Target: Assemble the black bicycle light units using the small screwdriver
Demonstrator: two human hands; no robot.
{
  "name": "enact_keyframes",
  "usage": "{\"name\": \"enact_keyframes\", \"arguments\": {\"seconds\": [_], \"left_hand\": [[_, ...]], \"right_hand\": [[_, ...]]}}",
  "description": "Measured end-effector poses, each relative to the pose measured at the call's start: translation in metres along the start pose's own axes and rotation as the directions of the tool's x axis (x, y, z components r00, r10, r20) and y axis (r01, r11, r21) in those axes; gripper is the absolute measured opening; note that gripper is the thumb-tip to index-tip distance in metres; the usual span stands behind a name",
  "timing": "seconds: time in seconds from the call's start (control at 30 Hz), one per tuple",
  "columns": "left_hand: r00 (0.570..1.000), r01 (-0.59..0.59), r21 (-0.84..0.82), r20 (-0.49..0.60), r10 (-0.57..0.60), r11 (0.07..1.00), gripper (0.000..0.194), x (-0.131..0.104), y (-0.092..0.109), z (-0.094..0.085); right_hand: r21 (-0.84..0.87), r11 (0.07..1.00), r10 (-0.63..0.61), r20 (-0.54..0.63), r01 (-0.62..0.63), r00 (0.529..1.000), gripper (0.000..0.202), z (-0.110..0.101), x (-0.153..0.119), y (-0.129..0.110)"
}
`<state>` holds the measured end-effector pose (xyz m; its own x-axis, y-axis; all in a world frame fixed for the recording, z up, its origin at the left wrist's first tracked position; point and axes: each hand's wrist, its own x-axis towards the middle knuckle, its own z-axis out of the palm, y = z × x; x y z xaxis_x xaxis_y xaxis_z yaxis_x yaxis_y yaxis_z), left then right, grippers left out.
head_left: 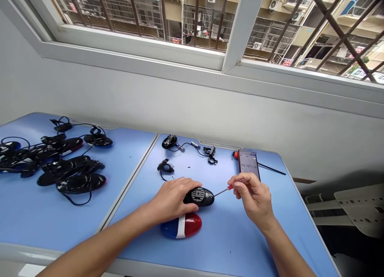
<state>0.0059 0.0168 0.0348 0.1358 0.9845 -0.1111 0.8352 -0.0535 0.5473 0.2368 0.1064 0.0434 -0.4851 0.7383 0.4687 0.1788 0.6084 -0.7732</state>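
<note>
My left hand point(177, 197) is closed around the left part of a black oval bike horn housing point(205, 197), which has a round slotted grille on its upper face. In my right hand point(253, 197) is a screwdriver point(222, 192) with a red handle and thin shaft, pinched between thumb and fingers. Its tip meets the right end of the housing. Just below lies a glossy cover point(192, 226), blue on the left, white in the middle and red on the right. A black ring clamp point(166, 167) with a cable sits above my left hand.
Behind are a small black unit point(169, 141), batteries point(180, 147) and a black clamp bracket point(210, 152). A phone point(249, 163) showing a timer lies beyond my right hand, beside a black strip point(271, 168). Several wired black horns point(81, 183) crowd the left table. A window wall borders the back.
</note>
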Motion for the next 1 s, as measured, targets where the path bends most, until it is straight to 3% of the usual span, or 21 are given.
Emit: {"name": "enact_keyframes", "arguments": {"seconds": [0.3, 0.47, 0.6, 0.7, 0.9, 1.0], "left_hand": [[1.0, -0.006, 0.027, 0.0, 0.006, 1.0, 0.046, 0.0, -0.001, 0.002], [1.0, -0.009, 0.038, 0.001, 0.009, 0.999, 0.045, -0.001, 0.0, 0.002], [1.0, -0.016, 0.03, -0.003, 0.016, 0.999, 0.045, 0.0, 0.0, 0.002], [1.0, -0.023, 0.022, 0.0, 0.023, 1.0, 0.046, 0.0, -0.001, 0.004], [1.0, -0.022, 0.015, 0.001, 0.022, 1.0, 0.047, 0.0, -0.001, 0.002], [1.0, -0.023, 0.018, 0.002, 0.023, 1.0, 0.047, 0.001, -0.001, 0.001]], "right_hand": [[0.055, 0.984, 0.154, 0.196, -0.168, 0.968, 0.01, -0.008, 0.002, -0.012], [-0.011, 0.995, 0.102, 0.003, -0.102, 0.995, 0.01, 0.004, 0.0, -0.011], [0.121, 0.984, 0.14, -0.075, -0.13, 0.987, 0.022, 0.018, -0.004, -0.008], [0.238, 0.944, 0.238, -0.015, -0.228, 0.971, 0.019, 0.02, -0.004, -0.007], [0.29, 0.898, 0.241, 0.307, -0.331, 0.921, 0.021, 0.005, 0.0, -0.009], [0.233, 0.923, 0.242, 0.27, -0.308, 0.932, 0.015, 0.003, 0.001, -0.01]]}}
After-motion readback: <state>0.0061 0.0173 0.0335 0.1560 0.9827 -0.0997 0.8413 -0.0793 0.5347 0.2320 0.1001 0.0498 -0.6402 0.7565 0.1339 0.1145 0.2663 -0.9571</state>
